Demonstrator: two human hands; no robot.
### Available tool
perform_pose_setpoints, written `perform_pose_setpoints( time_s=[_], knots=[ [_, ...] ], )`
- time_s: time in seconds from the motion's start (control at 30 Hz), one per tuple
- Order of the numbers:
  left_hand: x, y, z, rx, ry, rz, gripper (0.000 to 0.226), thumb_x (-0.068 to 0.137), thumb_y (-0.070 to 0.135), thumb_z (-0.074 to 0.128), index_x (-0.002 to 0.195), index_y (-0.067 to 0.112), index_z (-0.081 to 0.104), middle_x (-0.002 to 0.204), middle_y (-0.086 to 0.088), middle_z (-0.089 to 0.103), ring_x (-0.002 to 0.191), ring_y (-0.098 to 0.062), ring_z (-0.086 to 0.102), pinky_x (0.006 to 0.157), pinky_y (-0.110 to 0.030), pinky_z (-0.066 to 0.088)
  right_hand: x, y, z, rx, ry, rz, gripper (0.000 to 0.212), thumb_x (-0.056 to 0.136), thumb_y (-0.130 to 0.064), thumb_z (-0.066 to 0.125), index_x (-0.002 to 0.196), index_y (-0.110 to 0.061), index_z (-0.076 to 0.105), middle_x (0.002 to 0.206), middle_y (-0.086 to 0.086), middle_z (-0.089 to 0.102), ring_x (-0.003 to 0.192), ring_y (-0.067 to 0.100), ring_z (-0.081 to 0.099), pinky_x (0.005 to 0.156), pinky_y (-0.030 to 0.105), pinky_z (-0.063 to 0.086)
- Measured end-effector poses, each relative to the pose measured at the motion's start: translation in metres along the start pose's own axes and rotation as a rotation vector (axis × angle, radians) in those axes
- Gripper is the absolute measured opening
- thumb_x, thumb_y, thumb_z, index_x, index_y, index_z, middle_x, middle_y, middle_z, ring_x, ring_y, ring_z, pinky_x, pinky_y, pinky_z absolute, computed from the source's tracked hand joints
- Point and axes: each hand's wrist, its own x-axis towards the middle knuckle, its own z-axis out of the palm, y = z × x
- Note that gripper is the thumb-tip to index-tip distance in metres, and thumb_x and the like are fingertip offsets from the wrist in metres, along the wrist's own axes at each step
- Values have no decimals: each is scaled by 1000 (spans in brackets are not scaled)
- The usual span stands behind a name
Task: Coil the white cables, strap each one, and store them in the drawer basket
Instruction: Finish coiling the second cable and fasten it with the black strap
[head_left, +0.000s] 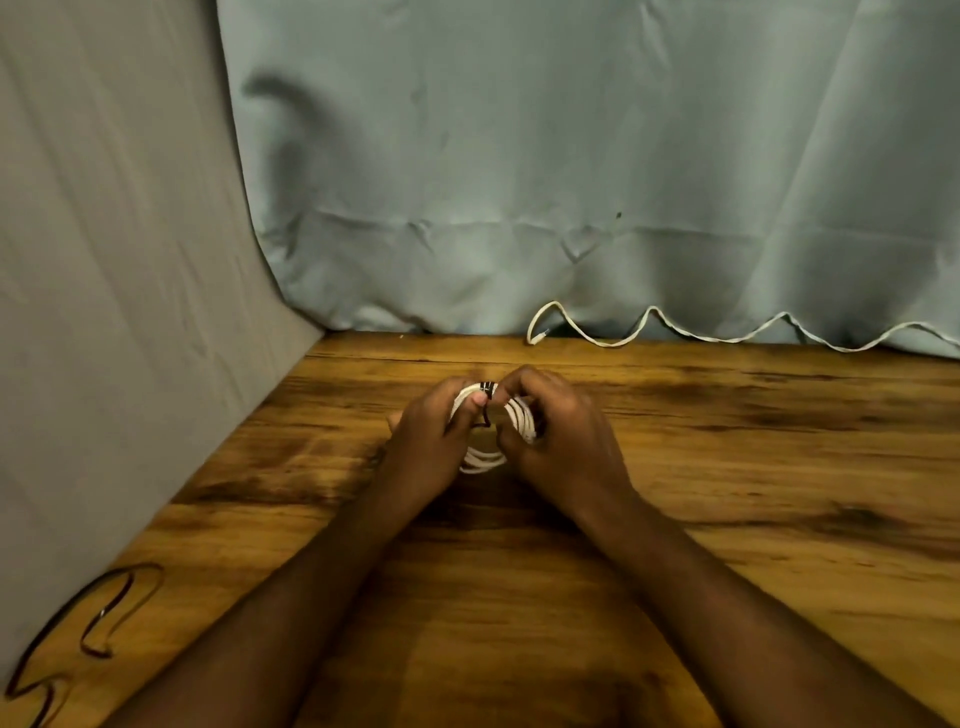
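Near left, at table (675, 571) edge: dark strap (98, 623), loose, bent in loops, flat on the wood. Mid table: left hand (431, 441) and right hand (561, 436), both curled round coiled white cable (485, 460), held between them just above the wood; fingers hiding most of the coil. Top of coil: dark band (487, 387), pinched by fingertips of both hands. Far right, along table's back edge: second white cable (727, 339), uncoiled, wavy, lying against blue-grey cloth (519, 156). Left side: grey cloth (104, 260). Drawer basket not in view.
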Motion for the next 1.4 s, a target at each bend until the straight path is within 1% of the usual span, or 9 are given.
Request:
perform_pose_setpoints(
  time_s=[0.17, 0.3, 0.43, 0.6, 0.73, 0.87, 1.07, 1.27, 1.4],
  knots=[
    [-1, 2, 2, -181, -105, -176, 20, 104, 25, 49, 103, 34, 67, 103, 2, 74, 99, -16, 69, 93, -46, 53, 0, 4, 0, -143, 77, -61, 28, 78, -33, 87, 104, -33, 78, 112, -8, 66, 93, 16, 66, 67, 37, 56],
    [0, 2, 1, -202, -133, -194, 19, 100, 36, 48, 99, 36, 67, 102, 2, 74, 100, -15, 69, 92, -42, 53, 3, 6, 5, -68, 137, -174, 13, 82, -34, 83, 93, -26, 81, 98, -9, 72, 96, 16, 63, 78, 42, 50],
    [-3, 6, 0, -310, -88, -162, 15, 103, 22, 53, 108, 17, 66, 97, -3, 73, 87, -13, 68, 79, -33, 53, 6, 3, 4, 245, 200, -8, 6, 81, -25, 83, 86, -21, 81, 89, -12, 75, 98, 13, 64, 85, 37, 50],
    [-1, 15, 0, -542, -18, -123, 14, 97, 9, 62, 110, 14, 65, 98, -3, 75, 80, -19, 70, 75, -32, 58, 7, -5, -2, 570, 231, 170, 7, 81, -8, 85, 86, -11, 82, 88, -1, 77, 90, 17, 72, 85, 36, 57],
    [-4, 18, -5, -434, 60, -33, 20, 94, 7, 66, 114, 7, 70, 98, -1, 76, 80, -15, 74, 73, -26, 60, 6, -13, -2, 718, 247, 298, 4, 84, -6, 83, 87, -7, 80, 84, 3, 80, 80, 14, 75, 74, 28, 59],
    [-4, 18, -5, -263, 195, 112, 16, 93, 11, 68, 109, 10, 71, 96, 4, 75, 81, -6, 72, 72, -22, 57, 6, -20, -6, 779, 292, 290, 7, 83, 0, 82, 88, -5, 81, 79, 0, 80, 74, 8, 75, 69, 18, 56],
    [-4, 19, -3, -210, 273, 212, 14, 91, 19, 70, 105, 22, 72, 99, 10, 74, 91, -8, 71, 79, -32, 58, 6, -24, -4, 927, 374, 405, 28, 79, 5, 84, 105, -1, 78, 88, 15, 80, 79, 17, 77, 75, 24, 59],
    [-5, 19, 0, -491, 142, 55, 18, 89, 4, 72, 107, 8, 72, 98, 0, 77, 90, -13, 75, 77, -26, 59, 7, -24, -6, 913, 352, 470, 21, 80, 3, 83, 97, -9, 80, 92, 6, 82, 88, 16, 78, 76, 25, 61],
    [-7, 16, 5, -587, -65, -48, 20, 91, 6, 68, 110, 12, 71, 100, -5, 78, 93, -19, 75, 82, -31, 59, 6, -26, -4, 959, 288, 521, 20, 81, 7, 79, 97, -5, 79, 90, 9, 81, 82, 16, 78, 68, 23, 61]
  ],
)
